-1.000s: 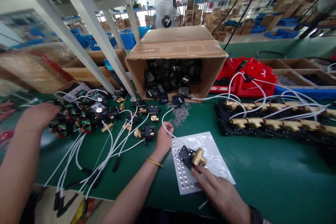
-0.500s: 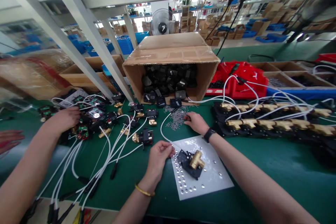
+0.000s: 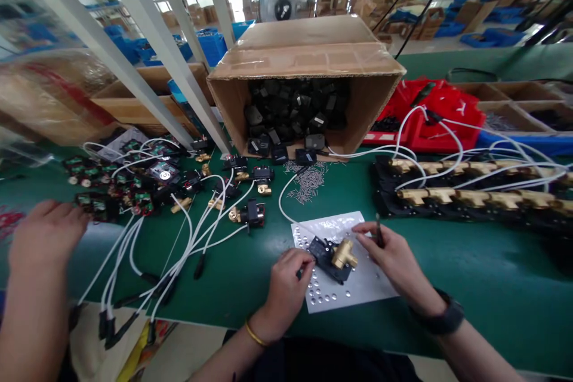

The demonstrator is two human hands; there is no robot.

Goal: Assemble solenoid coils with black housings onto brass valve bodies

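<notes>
My left hand (image 3: 289,286) is pinched at the left edge of a black plastic housing (image 3: 329,259); what its fingertips hold is hidden. A brass tee fitting (image 3: 344,255) sits on that housing, which rests on a white sheet (image 3: 371,286) dotted with shiny round spots. To the right of the fitting, my right hand (image 3: 394,259) has its thumb and forefinger close together. A slim dark tool (image 3: 379,231) sticks up between its fingers; its kind is unclear. A white cable (image 3: 282,200) runs from the housing towards the box.
A carton (image 3: 308,59) of black covers stands behind a pile of small screws (image 3: 308,182). Brass-fitted assemblies (image 3: 452,197) line the right. Open units with cables (image 3: 179,268) crowd the left, where another person's hand (image 3: 49,239) is. Red bags (image 3: 443,113) lie at back right.
My right hand has come back from the screw pile to beside the brass fitting. My left hand now meets the housing's edge. The other person's hand has drawn back from the units.
</notes>
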